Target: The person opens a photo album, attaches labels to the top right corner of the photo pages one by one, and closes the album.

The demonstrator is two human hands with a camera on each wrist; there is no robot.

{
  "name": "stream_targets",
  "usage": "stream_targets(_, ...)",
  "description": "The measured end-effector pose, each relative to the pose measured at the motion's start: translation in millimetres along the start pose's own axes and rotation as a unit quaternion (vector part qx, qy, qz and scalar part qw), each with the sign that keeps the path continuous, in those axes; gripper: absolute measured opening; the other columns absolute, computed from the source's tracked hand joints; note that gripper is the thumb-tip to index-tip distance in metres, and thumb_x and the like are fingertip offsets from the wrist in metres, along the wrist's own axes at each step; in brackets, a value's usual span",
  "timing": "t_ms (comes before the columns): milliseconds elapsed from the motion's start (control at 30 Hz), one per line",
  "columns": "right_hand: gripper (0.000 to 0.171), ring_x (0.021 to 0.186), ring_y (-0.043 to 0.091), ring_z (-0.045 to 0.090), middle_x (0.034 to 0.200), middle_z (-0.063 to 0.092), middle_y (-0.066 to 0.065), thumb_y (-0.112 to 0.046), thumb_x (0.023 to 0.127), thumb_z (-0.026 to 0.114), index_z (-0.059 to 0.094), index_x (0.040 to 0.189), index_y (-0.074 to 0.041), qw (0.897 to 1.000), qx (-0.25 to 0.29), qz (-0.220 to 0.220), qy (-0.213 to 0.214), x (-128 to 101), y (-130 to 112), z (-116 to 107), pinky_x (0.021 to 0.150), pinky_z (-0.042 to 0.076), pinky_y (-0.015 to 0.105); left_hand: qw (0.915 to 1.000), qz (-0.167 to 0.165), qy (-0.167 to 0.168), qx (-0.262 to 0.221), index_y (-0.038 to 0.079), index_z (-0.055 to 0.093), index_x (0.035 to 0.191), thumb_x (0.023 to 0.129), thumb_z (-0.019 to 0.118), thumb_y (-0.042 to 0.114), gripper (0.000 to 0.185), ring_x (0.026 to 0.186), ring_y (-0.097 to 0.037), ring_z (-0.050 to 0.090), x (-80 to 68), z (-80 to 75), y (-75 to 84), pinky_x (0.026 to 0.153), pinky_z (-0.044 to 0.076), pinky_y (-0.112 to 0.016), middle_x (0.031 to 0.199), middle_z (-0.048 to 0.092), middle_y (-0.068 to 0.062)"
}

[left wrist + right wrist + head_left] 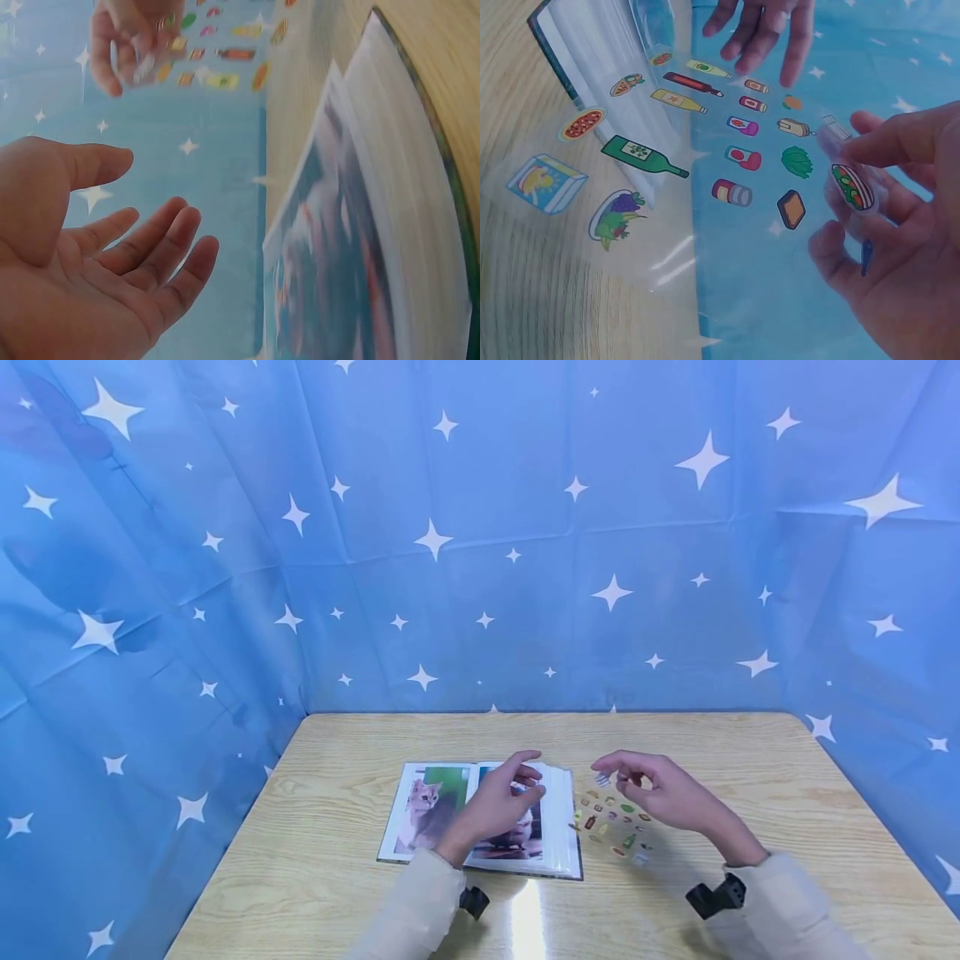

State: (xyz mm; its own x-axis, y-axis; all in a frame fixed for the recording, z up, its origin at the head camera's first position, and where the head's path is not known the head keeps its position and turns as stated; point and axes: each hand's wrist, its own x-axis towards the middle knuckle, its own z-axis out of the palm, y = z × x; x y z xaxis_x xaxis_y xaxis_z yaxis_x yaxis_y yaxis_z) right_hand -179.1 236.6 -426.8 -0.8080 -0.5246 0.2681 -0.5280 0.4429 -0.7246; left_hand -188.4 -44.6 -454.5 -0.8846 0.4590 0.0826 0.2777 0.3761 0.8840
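Observation:
My right hand (667, 793) pinches the edge of a clear sticker sheet (739, 161) printed with small food pictures such as bottles, cans, bread and a sandwich. The sheet hangs in the air over the table, just right of an open photo album (561, 827). Above the album's right page hovers my left hand (495, 802), its fingers loosely bent and nothing in them. Cat photos fill both album pages; the left hand partly hides the right cat photo (517, 843).
The album lies flat on a light wood-grain table (315, 827). Behind and beside the table hangs a blue curtain (510, 635) with white stars. Both forearms wear pale sleeves, with a black wrist device (716, 897) on the right one.

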Motion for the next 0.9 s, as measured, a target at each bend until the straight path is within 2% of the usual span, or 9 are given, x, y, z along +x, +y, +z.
stream_targets(133, 0.037, 0.073, 0.01, 0.054, 0.097, 0.067, 0.002, 0.009, 0.093, 0.054, 0.065, 0.123, -0.011, 1.0, 0.011, -0.006, -0.003, 1.3, 1.9, 3.4, 0.06, 0.048, 0.027, 0.9999, 0.005, -0.012, -0.003, 0.02, 0.044, 0.147, 0.1, 0.06, 0.023, 0.05, 0.111, -0.01, 0.062, 1.9, 13.8, 9.2, 0.091, 0.052, -0.025, 0.126, 0.065, -0.008)
stream_targets(300, 0.036, 0.072, 0.011, 0.053, 0.088, 0.064, 0.003, 0.009, 0.093, 0.054, 0.065, 0.121, -0.011, 1.0, 0.021, 0.006, -0.01, 3.1, 0.5, 10.1, 0.061, 0.047, 0.027, 0.9987, -0.006, -0.026, -0.043, 0.028, 0.045, 0.146, 0.099, 0.062, 0.02, 0.05, 0.111, -0.005, 0.062, 3.6, 27.1, 18.7, 0.089, 0.052, -0.021, 0.126, 0.066, -0.001)
stream_targets(433, 0.034, 0.07, 0.01, 0.052, 0.084, 0.062, 0.003, 0.007, 0.093, 0.055, 0.066, 0.12, -0.011, 0.999, 0.029, 0.008, -0.014, 3.7, 0.9, 14.2, 0.06, 0.046, 0.027, 0.9976, -0.012, -0.022, -0.064, 0.028, 0.048, 0.143, 0.098, 0.064, 0.016, 0.05, 0.109, -0.004, 0.063, 4.7, 32.1, 22.7, 0.088, 0.053, -0.019, 0.12, 0.067, 0.007)
stream_targets(633, 0.033, 0.064, 0.008, 0.05, 0.078, 0.06, 0.005, 0.008, 0.093, 0.055, 0.066, 0.118, -0.011, 0.999, 0.043, -0.002, -0.015, 3.1, 4.1, 18.0, 0.056, 0.045, 0.026, 0.996, -0.024, -0.013, -0.085, 0.031, 0.05, 0.142, 0.096, 0.066, 0.013, 0.052, 0.097, 0.0, 0.065, 6.7, 38.2, 21.6, 0.082, 0.054, -0.019, 0.105, 0.07, 0.013)
stream_targets(767, 0.033, 0.065, 0.007, 0.051, 0.08, 0.062, 0.005, 0.008, 0.093, 0.055, 0.067, 0.118, -0.01, 0.999, 0.045, 0.009, -0.015, 3.1, 4.8, 19.6, 0.055, 0.045, 0.025, 0.9958, -0.028, -0.007, -0.087, 0.029, 0.049, 0.143, 0.095, 0.066, 0.01, 0.054, 0.09, -0.001, 0.067, 8.5, 41.7, 19.8, 0.076, 0.054, -0.02, 0.098, 0.07, 0.014)
stream_targets(900, 0.033, 0.069, 0.008, 0.053, 0.088, 0.066, 0.002, 0.008, 0.091, 0.056, 0.067, 0.118, -0.009, 0.999, 0.038, 0.019, -0.011, 3.3, 3.7, 21.7, 0.057, 0.047, 0.025, 0.9947, -0.038, 0.0, -0.096, 0.026, 0.051, 0.142, 0.094, 0.067, 0.007, 0.054, 0.085, -0.009, 0.069, 9.4, 44.2, 20.2, 0.071, 0.055, -0.022, 0.091, 0.07, 0.012)
